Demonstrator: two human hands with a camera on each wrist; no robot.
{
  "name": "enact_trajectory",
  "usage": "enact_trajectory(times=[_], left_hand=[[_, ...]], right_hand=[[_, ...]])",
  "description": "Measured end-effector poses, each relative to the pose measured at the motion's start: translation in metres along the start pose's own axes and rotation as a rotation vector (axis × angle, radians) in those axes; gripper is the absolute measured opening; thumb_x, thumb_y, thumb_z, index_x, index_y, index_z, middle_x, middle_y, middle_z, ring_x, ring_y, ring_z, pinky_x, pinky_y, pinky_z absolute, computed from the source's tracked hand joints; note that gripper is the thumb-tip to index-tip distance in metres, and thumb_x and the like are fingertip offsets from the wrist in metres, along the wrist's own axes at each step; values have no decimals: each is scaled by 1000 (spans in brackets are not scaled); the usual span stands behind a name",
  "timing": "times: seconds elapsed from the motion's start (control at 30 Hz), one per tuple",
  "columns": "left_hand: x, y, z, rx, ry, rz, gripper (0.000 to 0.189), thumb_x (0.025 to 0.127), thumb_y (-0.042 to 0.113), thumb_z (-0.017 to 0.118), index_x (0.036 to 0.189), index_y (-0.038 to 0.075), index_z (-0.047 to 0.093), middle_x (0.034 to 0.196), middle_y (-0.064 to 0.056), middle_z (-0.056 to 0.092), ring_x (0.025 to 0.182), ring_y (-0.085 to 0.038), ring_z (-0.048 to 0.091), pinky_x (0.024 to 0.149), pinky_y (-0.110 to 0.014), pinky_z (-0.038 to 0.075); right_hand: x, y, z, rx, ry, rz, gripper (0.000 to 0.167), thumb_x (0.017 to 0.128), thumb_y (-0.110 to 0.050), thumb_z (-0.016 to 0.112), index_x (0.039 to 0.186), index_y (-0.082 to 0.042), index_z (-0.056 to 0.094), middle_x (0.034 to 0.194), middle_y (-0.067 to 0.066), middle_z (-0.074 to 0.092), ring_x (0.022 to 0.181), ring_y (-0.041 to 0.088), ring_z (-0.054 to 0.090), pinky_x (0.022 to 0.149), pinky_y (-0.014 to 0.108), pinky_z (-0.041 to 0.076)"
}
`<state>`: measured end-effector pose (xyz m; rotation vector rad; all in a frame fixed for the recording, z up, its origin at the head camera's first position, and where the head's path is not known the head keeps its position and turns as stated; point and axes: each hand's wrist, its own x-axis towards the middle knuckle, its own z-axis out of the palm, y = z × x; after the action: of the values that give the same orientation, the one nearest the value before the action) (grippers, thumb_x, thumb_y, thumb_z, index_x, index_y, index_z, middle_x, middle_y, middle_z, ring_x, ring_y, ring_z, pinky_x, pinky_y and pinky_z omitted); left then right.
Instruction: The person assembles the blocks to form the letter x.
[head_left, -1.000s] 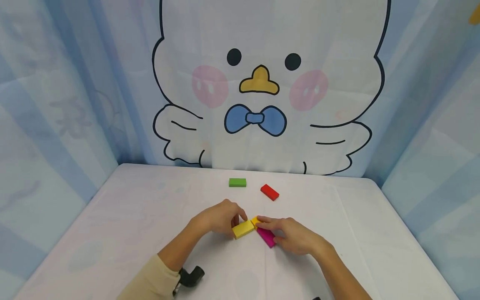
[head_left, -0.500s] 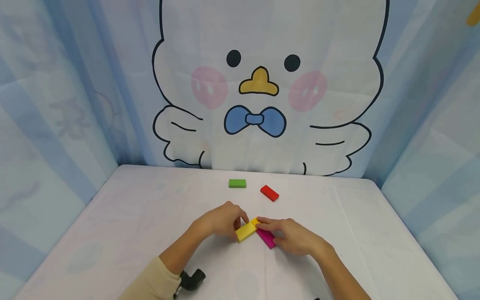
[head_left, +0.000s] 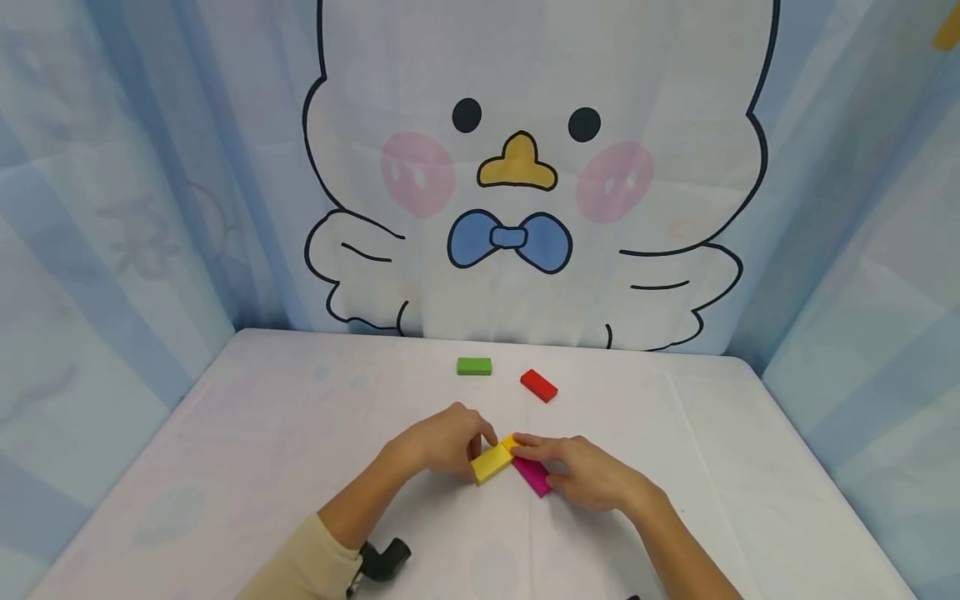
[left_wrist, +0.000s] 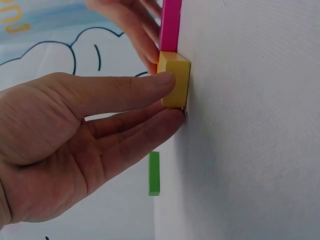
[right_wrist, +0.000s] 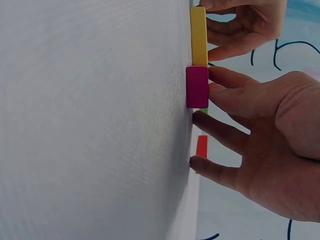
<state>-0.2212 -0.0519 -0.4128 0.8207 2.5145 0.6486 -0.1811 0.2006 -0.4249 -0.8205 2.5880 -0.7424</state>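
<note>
Near the middle of the table, my left hand (head_left: 446, 437) pinches a yellow block (head_left: 492, 464) between thumb and fingers. One end of this block meets a magenta block (head_left: 532, 477) and a small orange-yellow block (head_left: 509, 442), forming an angled group. My right hand (head_left: 581, 471) holds the magenta block, its thumb at the block's right side and its index finger reaching over the orange-yellow one. In the right wrist view, the end of the magenta block (right_wrist: 197, 87) stands right against the yellow block (right_wrist: 199, 37), and the other right fingers are spread toward the tabletop.
Farther back lie a green block (head_left: 474, 367) and, to its right, a red block (head_left: 538, 385). The white tabletop (head_left: 262, 417) ends at a curtain (head_left: 660, 217) with a cartoon bird. A black device (head_left: 386, 560) sits at the left sleeve.
Over the first half second, my left hand moved the yellow block slightly right and nearer, against the magenta block. The right hand has kept its place; since then nothing visibly moves.
</note>
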Motion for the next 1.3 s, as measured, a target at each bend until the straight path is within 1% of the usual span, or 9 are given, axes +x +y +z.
enact_trajectory(times=[0.4, 0.6, 0.73, 0.87, 0.93, 1.03, 1.1, 1.2, 1.3], left_hand=[[-2, 0, -1, 7, -1, -14, 45, 83, 9, 87, 126, 12, 74, 89, 2, 69, 77, -10, 60, 72, -19, 57], [-3, -5, -5, 46, -15, -27, 43, 89, 1, 78, 129, 15, 72, 97, 1, 70, 85, -10, 60, 78, -22, 58], [-3, -7, -9, 56, -2, -6, 40, 92, -2, 71, 128, 17, 73, 104, 1, 70, 89, -11, 61, 80, -23, 58], [1, -7, -11, 80, 14, 54, 37, 96, 2, 69, 128, 20, 74, 120, 3, 71, 103, -13, 64, 87, -24, 58], [3, -6, -10, 102, 0, 86, 38, 96, 5, 70, 130, 22, 74, 133, 5, 69, 118, -15, 64, 99, -30, 57], [6, -6, -8, 117, -47, 126, 42, 96, 8, 72, 135, 26, 71, 149, 8, 61, 139, -18, 55, 112, -40, 50], [7, -6, -6, 123, -83, 150, 47, 97, 10, 71, 140, 28, 68, 158, 10, 53, 148, -19, 47, 118, -45, 45], [8, -7, -2, 131, -120, 170, 51, 99, 12, 70, 146, 29, 62, 162, 13, 46, 150, -18, 45, 119, -44, 44], [9, -6, 0, 146, -139, 170, 53, 99, 14, 70, 149, 27, 59, 162, 14, 46, 149, -17, 45, 118, -39, 45]], right_hand=[[1, -2, 1, -27, 0, -3, 58, 95, 5, 60, 150, -15, 58, 162, -3, 48, 148, 27, 48, 116, 52, 44], [1, -3, -2, -5, -11, 7, 56, 96, 3, 61, 148, -16, 60, 162, -3, 47, 148, 27, 48, 116, 53, 44], [-1, -2, -5, 10, 10, 25, 54, 97, 2, 61, 147, -18, 61, 161, -3, 49, 148, 30, 47, 115, 55, 44], [-2, 0, -9, 29, 57, 49, 50, 98, 0, 62, 144, -18, 64, 158, -1, 54, 148, 34, 47, 115, 59, 44], [-3, 2, -11, 26, 84, 55, 47, 98, -1, 62, 142, -17, 66, 155, 2, 56, 146, 35, 49, 114, 61, 44], [-4, 4, -13, 16, 118, 80, 44, 97, -3, 65, 140, -16, 68, 150, 4, 61, 143, 35, 52, 112, 62, 45], [-5, 6, -15, 0, 138, 86, 43, 97, -2, 66, 138, -16, 69, 146, 5, 64, 141, 36, 54, 111, 62, 46], [-7, 10, -18, -16, 170, 92, 43, 96, -2, 68, 137, -17, 69, 143, 5, 66, 139, 37, 55, 110, 61, 48], [-8, 13, -22, -27, 194, 83, 43, 96, -2, 68, 136, -16, 70, 141, 5, 67, 138, 37, 56, 108, 59, 50]])
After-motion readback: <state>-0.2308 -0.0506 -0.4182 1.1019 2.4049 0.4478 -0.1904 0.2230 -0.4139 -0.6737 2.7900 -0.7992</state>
